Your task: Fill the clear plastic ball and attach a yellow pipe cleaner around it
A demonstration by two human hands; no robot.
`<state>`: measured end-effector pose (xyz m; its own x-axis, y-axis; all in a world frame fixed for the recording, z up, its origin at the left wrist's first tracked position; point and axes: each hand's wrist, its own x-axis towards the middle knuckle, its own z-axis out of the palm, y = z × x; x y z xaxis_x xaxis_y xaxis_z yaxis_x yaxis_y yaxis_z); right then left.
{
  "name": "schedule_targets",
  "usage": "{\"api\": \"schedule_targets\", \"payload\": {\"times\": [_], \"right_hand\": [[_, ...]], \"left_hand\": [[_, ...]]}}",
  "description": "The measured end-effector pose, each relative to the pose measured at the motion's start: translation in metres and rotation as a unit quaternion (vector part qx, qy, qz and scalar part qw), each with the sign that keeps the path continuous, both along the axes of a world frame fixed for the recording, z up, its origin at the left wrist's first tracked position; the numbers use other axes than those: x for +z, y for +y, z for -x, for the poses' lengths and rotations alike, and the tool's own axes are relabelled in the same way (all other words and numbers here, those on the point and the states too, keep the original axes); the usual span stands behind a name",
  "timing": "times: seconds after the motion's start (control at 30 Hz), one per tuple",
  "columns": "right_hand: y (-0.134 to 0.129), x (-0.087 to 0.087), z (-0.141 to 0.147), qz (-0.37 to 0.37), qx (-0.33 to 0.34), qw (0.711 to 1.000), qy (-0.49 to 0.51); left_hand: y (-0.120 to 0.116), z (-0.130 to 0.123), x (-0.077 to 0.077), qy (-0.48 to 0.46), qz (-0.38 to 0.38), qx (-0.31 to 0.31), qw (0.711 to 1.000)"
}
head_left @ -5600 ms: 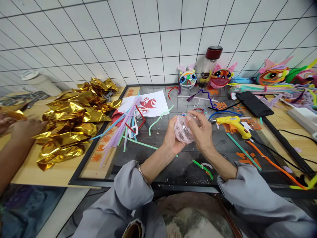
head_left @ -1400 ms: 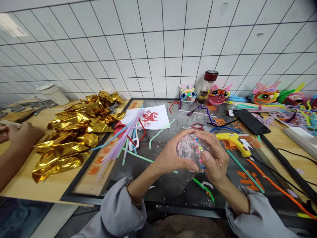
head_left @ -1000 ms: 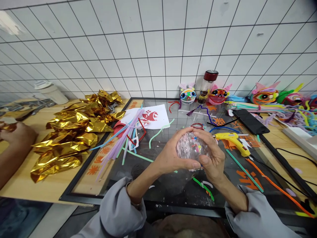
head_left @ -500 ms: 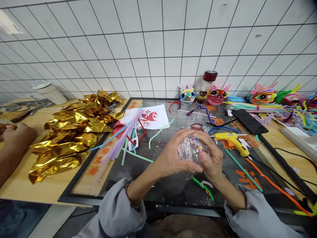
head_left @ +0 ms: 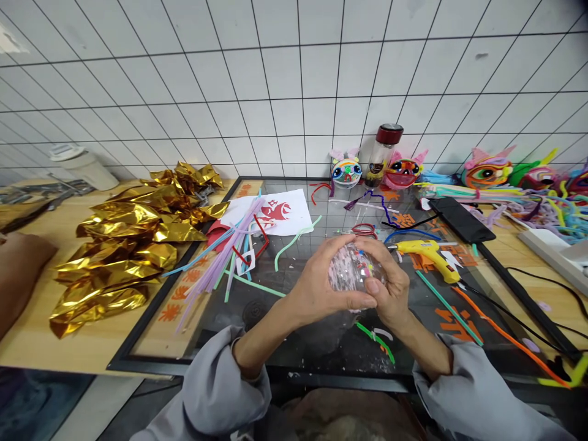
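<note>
A clear round container (head_left: 350, 269) with whitish shreds and small coloured bits inside is held above the dark glass board. My left hand (head_left: 319, 282) wraps its left side, thumb across the lower front. My right hand (head_left: 391, 285) grips its right side, fingers over the top and thumb on the front. Just right of my right hand lies a yellow glue gun (head_left: 429, 254). Below the hands rest short green strips (head_left: 376, 342). Further left are a bundle of lilac and blue pipe cleaners (head_left: 225, 257) and a white sheet with a red print (head_left: 289, 212).
Crumpled gold foil (head_left: 133, 229) covers the left of the table, beside another person's arm (head_left: 22, 275). Along the wall stand a glass bottle (head_left: 383, 153) and several decorated animal heads (head_left: 346, 170). A black phone (head_left: 462, 219) and an orange pipe cleaner (head_left: 509, 334) lie right.
Both hands still hold the container, with the right thumb shifted slightly left and up on it. The other person's arm at the far left has moved further out of view.
</note>
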<state>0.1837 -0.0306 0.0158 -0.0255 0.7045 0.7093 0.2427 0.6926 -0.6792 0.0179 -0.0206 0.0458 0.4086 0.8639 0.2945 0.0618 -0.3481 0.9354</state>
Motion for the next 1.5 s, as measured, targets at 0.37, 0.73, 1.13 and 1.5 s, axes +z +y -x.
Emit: {"api": "schedule_targets", "payload": {"times": [0.37,0.73,1.13,1.5], "right_hand": [[0.003,0.006,-0.005,0.042,0.011,0.999,0.003],[0.003,0.007,-0.005,0.048,0.041,0.997,0.040],[0.002,0.007,-0.002,0.103,0.041,0.992,0.062],[-0.002,0.015,-0.004,0.048,-0.013,0.998,0.034]], "left_hand": [[-0.001,0.010,0.005,-0.011,-0.003,-0.059,0.998],[0.002,0.010,0.002,-0.030,0.024,-0.056,0.998],[0.002,0.007,0.001,-0.022,0.005,-0.027,0.999],[0.006,0.006,-0.004,-0.047,0.071,0.019,0.996]]}}
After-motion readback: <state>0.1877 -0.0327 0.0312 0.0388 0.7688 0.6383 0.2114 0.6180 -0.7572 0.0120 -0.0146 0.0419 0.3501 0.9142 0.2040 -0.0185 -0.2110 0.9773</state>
